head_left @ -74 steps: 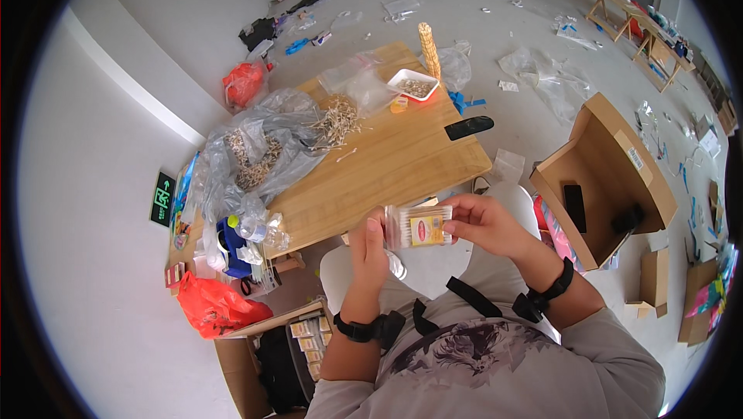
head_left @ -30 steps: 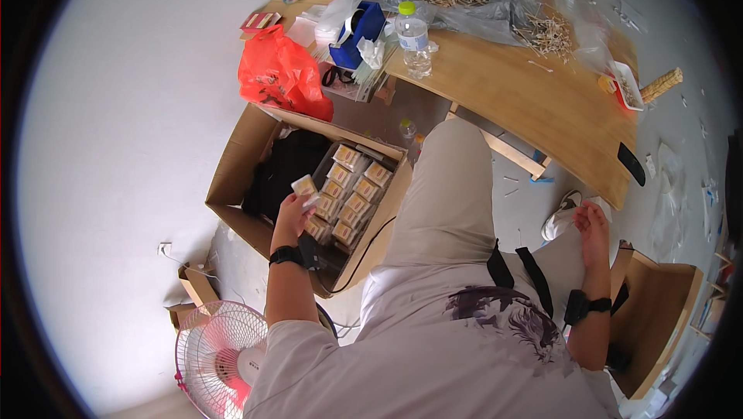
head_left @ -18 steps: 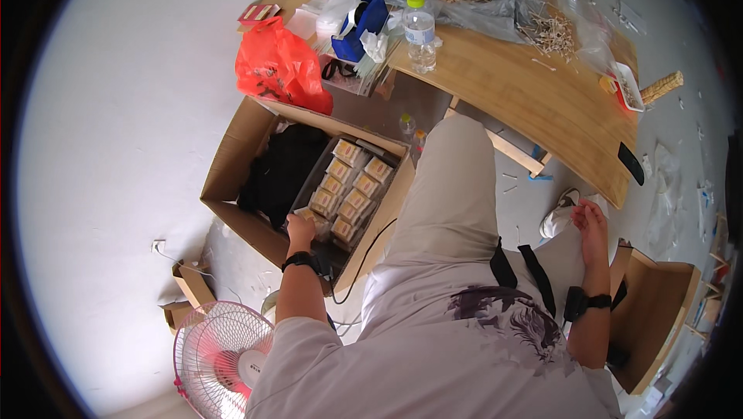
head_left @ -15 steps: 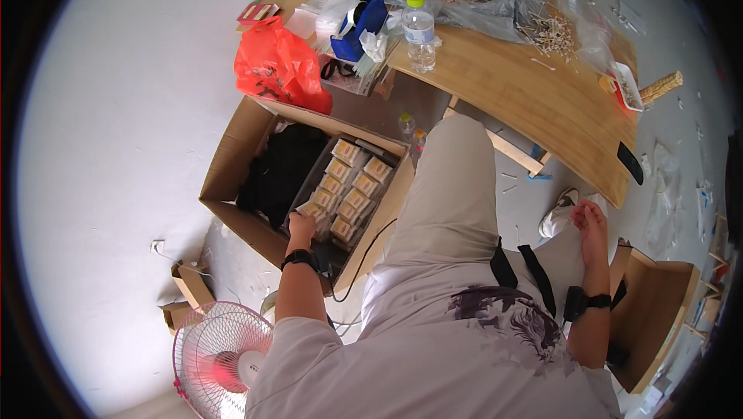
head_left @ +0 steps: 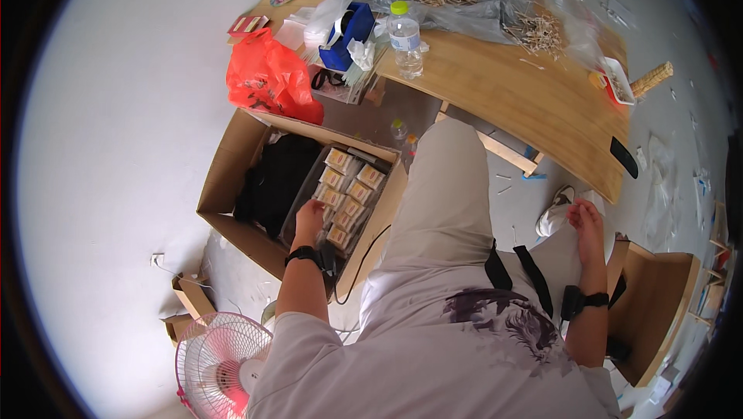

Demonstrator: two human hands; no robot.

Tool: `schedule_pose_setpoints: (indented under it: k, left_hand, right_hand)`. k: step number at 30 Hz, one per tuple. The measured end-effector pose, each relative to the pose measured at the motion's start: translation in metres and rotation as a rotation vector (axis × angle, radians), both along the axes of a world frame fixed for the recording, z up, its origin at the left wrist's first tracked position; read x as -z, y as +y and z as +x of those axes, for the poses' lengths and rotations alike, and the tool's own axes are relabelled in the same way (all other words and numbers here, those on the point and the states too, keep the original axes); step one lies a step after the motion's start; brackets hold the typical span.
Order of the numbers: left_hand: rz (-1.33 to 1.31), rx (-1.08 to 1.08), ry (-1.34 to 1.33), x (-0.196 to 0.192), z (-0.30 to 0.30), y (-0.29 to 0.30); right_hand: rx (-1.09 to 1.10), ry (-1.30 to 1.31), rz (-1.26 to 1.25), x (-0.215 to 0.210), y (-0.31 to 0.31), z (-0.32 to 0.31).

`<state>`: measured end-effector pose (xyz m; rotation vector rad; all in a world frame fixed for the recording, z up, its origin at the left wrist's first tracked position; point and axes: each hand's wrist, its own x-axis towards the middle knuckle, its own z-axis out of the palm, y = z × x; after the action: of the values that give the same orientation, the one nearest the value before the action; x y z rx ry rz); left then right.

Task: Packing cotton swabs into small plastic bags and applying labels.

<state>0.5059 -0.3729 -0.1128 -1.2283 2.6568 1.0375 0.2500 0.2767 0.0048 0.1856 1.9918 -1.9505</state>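
Note:
My left hand (head_left: 311, 216) reaches into the open cardboard box (head_left: 234, 227), fingers drawn together at the edge of a small yellow-and-white packet (head_left: 330, 198). The fingertips partly cover the packets around it. Several more such packets (head_left: 360, 191) lie in two rows in a dark tray (head_left: 364, 155) inside the box. Beside the tray is a bundle of black cloth (head_left: 277, 179). Off to the right, my right hand (head_left: 586, 220) rests above my leg, its fingers loosely curled and apart, with nothing visible in them.
A wooden table (head_left: 472, 63) carries a clear bottle (head_left: 405, 44), a blue tape dispenser (head_left: 347, 36), a pile of cotton swabs (head_left: 535, 36) and a black phone (head_left: 624, 157). A red plastic bag (head_left: 267, 78) adjoins the box. A pink fan (head_left: 224, 369) stands lower left; another cardboard box (head_left: 658, 311) is at right.
My left hand has moved slightly up and right over the packets. One packet beside its fingers has shifted a little right. My right hand stays nearly still; the whole view has tilted slightly.

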Motion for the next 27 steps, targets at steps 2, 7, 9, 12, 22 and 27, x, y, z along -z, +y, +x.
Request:
schedule_pose_setpoints:
  k: [2, 7, 9, 12, 22, 27]
  left_hand:
    - [0.091, 0.146, -0.103, 0.004, 0.005, 0.0]
    - [0.07, 0.479, -0.385, -0.016, -0.03, 0.026]
    - [0.017, 0.487, -0.393, 0.0, -0.02, 0.012]
    - [-0.032, 0.492, -0.399, 0.013, -0.012, -0.002]
    - [-0.213, 0.228, -0.38, -0.026, -0.034, 0.004]
    - [-0.483, 0.278, 0.103, -0.058, -0.058, -0.029]
  right_hand:
    - [-0.01, -0.004, -0.007, -0.001, -0.008, -0.003]
    - [0.003, 0.0, 0.012, -0.011, -0.008, 0.001]
    - [-0.003, 0.001, -0.006, -0.008, -0.012, -0.002]
    - [-0.002, 0.006, -0.021, -0.003, -0.012, -0.003]
    - [0.022, 0.006, -0.009, -0.014, -0.017, 0.001]
    - [0.0, 0.014, -0.04, -0.003, -0.018, -0.002]
